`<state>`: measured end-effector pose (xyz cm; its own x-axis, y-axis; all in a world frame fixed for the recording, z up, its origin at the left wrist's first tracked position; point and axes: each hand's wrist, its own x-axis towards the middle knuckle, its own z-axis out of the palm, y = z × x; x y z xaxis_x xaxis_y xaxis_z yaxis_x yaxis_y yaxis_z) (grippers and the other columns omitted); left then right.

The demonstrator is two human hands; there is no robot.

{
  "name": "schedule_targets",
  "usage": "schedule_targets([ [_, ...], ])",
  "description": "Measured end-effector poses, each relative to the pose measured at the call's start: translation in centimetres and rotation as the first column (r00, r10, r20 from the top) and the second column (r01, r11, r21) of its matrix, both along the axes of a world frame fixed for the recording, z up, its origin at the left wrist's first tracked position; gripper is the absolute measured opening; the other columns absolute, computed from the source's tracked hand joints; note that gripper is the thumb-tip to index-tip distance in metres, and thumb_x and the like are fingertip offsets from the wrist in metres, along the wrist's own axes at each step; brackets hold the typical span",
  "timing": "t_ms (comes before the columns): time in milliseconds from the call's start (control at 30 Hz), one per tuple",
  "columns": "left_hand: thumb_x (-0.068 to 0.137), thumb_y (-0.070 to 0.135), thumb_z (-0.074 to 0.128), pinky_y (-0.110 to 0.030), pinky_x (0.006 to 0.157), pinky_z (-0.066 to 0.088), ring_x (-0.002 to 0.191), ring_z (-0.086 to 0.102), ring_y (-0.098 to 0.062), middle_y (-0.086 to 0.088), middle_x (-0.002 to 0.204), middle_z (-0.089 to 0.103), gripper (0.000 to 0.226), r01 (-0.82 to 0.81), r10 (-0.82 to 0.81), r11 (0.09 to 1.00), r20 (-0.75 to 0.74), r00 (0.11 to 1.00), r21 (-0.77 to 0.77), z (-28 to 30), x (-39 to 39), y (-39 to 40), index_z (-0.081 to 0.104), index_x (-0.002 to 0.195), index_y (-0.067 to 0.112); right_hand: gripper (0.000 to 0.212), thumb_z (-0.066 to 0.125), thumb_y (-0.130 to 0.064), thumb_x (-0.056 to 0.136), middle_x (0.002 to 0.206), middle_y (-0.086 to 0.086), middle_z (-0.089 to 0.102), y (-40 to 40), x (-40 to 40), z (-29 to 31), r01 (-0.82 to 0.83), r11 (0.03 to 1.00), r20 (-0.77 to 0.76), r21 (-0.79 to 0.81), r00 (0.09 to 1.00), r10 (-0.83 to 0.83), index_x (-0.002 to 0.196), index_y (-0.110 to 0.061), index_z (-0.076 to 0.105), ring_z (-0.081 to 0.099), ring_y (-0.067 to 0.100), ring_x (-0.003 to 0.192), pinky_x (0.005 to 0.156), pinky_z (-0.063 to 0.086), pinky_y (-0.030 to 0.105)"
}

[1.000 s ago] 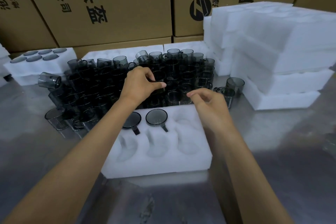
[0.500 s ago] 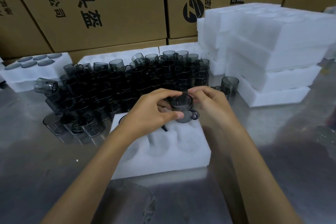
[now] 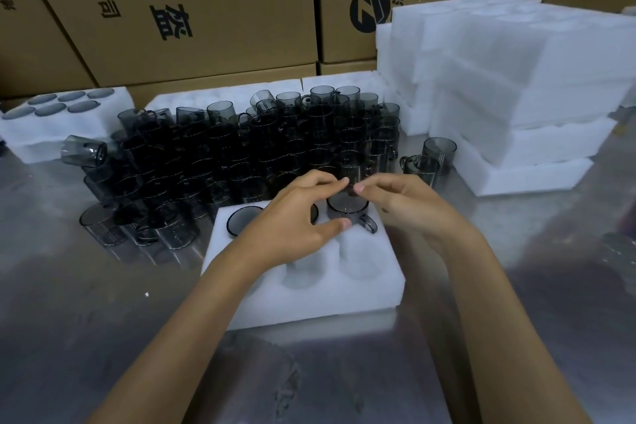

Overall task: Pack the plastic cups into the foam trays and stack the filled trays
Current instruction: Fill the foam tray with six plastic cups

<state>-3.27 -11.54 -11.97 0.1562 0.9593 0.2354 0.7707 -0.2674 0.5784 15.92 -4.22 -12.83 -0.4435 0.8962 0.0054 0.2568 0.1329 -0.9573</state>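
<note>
I see both hands, left (image 3: pixel 292 217) and right (image 3: pixel 406 203), grip pinching smoky grey plastic cup (image 3: pixel 347 208) into white foam tray (image 3: pixel 309 299); third pocket filling, front row empty, loose cups (image 3: pixel 241 155) waiting on surface.

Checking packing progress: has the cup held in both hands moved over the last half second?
Yes. The cup has gone down into the far right pocket of the foam tray, with only its rim and handle above the foam.
</note>
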Motion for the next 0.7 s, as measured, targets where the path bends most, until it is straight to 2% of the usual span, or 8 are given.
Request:
schedule_targets([
  [100, 0.096, 0.045, 0.056, -0.029, 0.106, 0.026, 0.127, 0.036, -0.002, 0.02, 0.133, 0.051, 0.048, -0.013, 0.018, 0.999, -0.121, 0.993, 0.043, -0.4, 0.0, -0.1, 0.054, 0.141, 0.028, 0.008, 0.07, -0.024, 0.093, 0.098, -0.013, 0.075, -0.1, -0.1, -0.2, -0.001, 1.0, 0.003, 0.0, 1.0, 0.001, 0.098, -0.027, 0.075, 0.066, -0.005, 0.094, 0.083, 0.044, 0.017],
  [200, 0.099, 0.042, 0.052, -0.028, 0.1, 0.021, 0.126, 0.034, -0.002, 0.021, 0.134, 0.051, 0.04, -0.019, 0.04, 0.995, -0.228, 0.973, 0.095, -0.7, 0.1, -0.1, 0.058, 0.137, 0.029, 0.012, 0.069, -0.016, 0.093, 0.103, -0.002, 0.075, -0.3, -0.4, -0.3, -0.004, 1.0, 0.003, -0.012, 1.0, 0.004, 0.104, -0.021, 0.071, 0.067, 0.005, 0.097, 0.084, 0.046, 0.018],
  [367, 0.099, 0.043, 0.052, -0.027, 0.096, 0.022, 0.117, 0.033, 0.002, 0.022, 0.133, 0.049, 0.042, -0.015, 0.04, 0.995, -0.248, 0.968, 0.102, -1.0, 0.0, 0.1, 0.057, 0.138, 0.029, 0.012, 0.069, -0.016, 0.093, 0.1, 0.003, 0.075, -0.3, -0.5, -0.3, 0.016, 1.0, 0.001, -0.01, 1.0, -0.016, 0.104, -0.02, 0.07, 0.067, 0.007, 0.091, 0.082, 0.048, 0.02],
  [433, 0.099, 0.043, 0.052, -0.026, 0.095, 0.022, 0.115, 0.032, 0.003, 0.022, 0.133, 0.049, 0.042, -0.014, 0.038, 0.995, -0.244, 0.969, 0.101, -1.1, 0.0, 0.1, 0.056, 0.138, 0.029, 0.012, 0.069, -0.017, 0.092, 0.099, 0.002, 0.076, -0.2, -0.4, -0.4, 0.022, 1.0, -0.004, -0.017, 1.0, -0.022, 0.103, -0.022, 0.071, 0.067, 0.006, 0.09, 0.08, 0.048, 0.019],
  [533, 0.099, 0.043, 0.053, -0.026, 0.098, 0.023, 0.118, 0.033, 0.002, 0.022, 0.133, 0.049, 0.043, -0.02, 0.041, 0.995, -0.233, 0.972, 0.094, -1.1, 0.0, 0.2, 0.056, 0.139, 0.028, 0.01, 0.071, -0.017, 0.09, 0.095, -0.005, 0.076, -0.1, -0.4, -0.5, 0.033, 0.999, -0.008, -0.015, 0.999, -0.034, 0.099, -0.023, 0.073, 0.067, -0.003, 0.083, 0.071, 0.047, 0.013],
  [600, 0.098, 0.044, 0.053, -0.028, 0.102, 0.025, 0.119, 0.034, 0.002, 0.022, 0.132, 0.049, 0.043, -0.026, 0.044, 0.996, -0.219, 0.975, 0.088, -1.2, 0.0, 0.2, 0.056, 0.139, 0.027, 0.01, 0.069, -0.012, 0.09, 0.089, -0.008, 0.076, 0.0, -0.5, -0.5, 0.137, 0.991, -0.109, -0.003, 0.985, -0.136, 0.091, -0.02, 0.075, 0.067, -0.004, 0.079, 0.067, 0.049, 0.011],
  [700, 0.098, 0.044, 0.054, -0.031, 0.108, 0.027, 0.12, 0.035, 0.001, 0.023, 0.131, 0.05, 0.043, -0.032, 0.047, 0.996, -0.187, 0.981, 0.085, -1.1, -0.1, 0.2, 0.058, 0.137, 0.026, 0.02, 0.064, -0.004, 0.09, 0.085, -0.006, 0.073, 0.6, 0.0, -0.4, 0.475, 0.877, -0.303, 0.071, 0.848, -0.435, 0.083, -0.021, 0.072, 0.063, 0.003, 0.077, 0.072, 0.049, 0.019],
])
